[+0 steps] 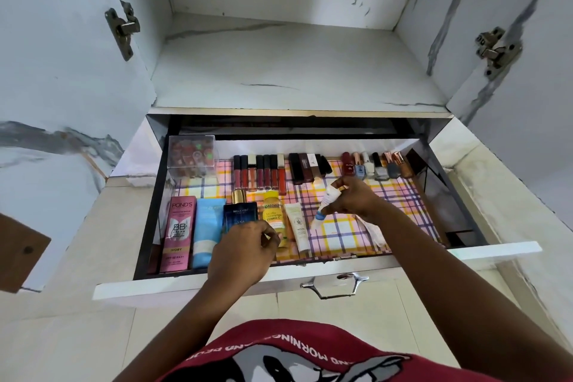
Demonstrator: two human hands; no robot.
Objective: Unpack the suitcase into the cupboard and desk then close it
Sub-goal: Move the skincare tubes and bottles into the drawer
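Fingers (pixel 347 195) of the right hand (pixel 356 198) pinching a white tube (pixel 324 206) over the drawer (pixel 403 253), blue cap aimed down-left at the gap beside the cream tube (pixel 299 228), left hand (pixel 245 250) curled nearby.

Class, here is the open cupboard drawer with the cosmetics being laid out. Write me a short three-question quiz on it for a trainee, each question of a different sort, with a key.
1. True or false: the right hand holds a small white tube with a blue cap above the checked drawer liner.
2. What lies at the far left of the front row? A) the pink Pond's BB cream box B) a nail polish bottle C) a hairbrush
3. Fill in: the clear plastic box of small colourful items sits in the drawer's back ______ corner.

Key: 1 true; 2 A; 3 left.
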